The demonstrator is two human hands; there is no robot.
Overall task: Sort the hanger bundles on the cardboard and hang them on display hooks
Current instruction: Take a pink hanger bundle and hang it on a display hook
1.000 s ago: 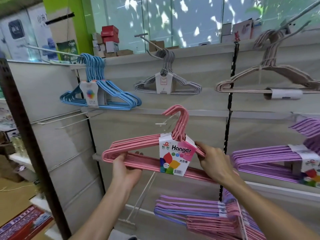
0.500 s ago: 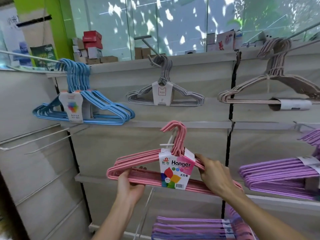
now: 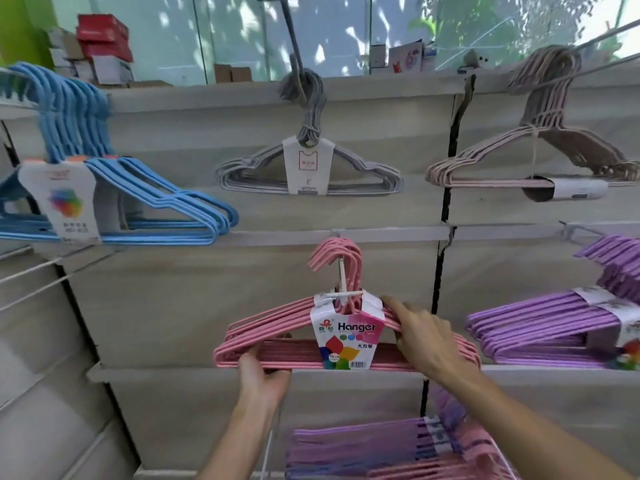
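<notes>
Display wall, left to right. Far left, upper row: blue hanger bundle [image 3: 114,195] hangs on its hook, label card facing you. Below it, bare white display hooks [image 3: 34,278] stick out of the panel, nothing on them.

Your left hand [image 3: 263,372] grips the bottom bars of the pink hanger bundle [image 3: 301,327] near its left tip, fingers curled up around the bars from below. The bundle sits level in front of the middle row of the wall, centre panel, with the "Hanger" label card [image 3: 347,336] facing you. Its hook necks [image 3: 341,258] reach up to the shelf rail, and a white display hook [image 3: 343,277] shows through them, end on. I cannot tell whether the necks already bear on that hook or only overlap it in view.

Above, upper row centre: grey hanger bundle [image 3: 308,168] already hung.

Your right hand [image 3: 426,337] holds the bundle's right shoulder, fingers laid over the sloped bars and closed around them.

Right of that: beige hanger bundle [image 3: 533,161] on the upper row, purple hanger bundle [image 3: 554,327] on the middle row, both hung. More pink and purple bundles [image 3: 381,448] lie below at the bottom edge.

Judgement: hanging step for the pink bundle, near its end. Next move calls for you to slide the necks fully onto the hook, lower until it takes the weight, then loosen both hands together so the bundle does not tip.
</notes>
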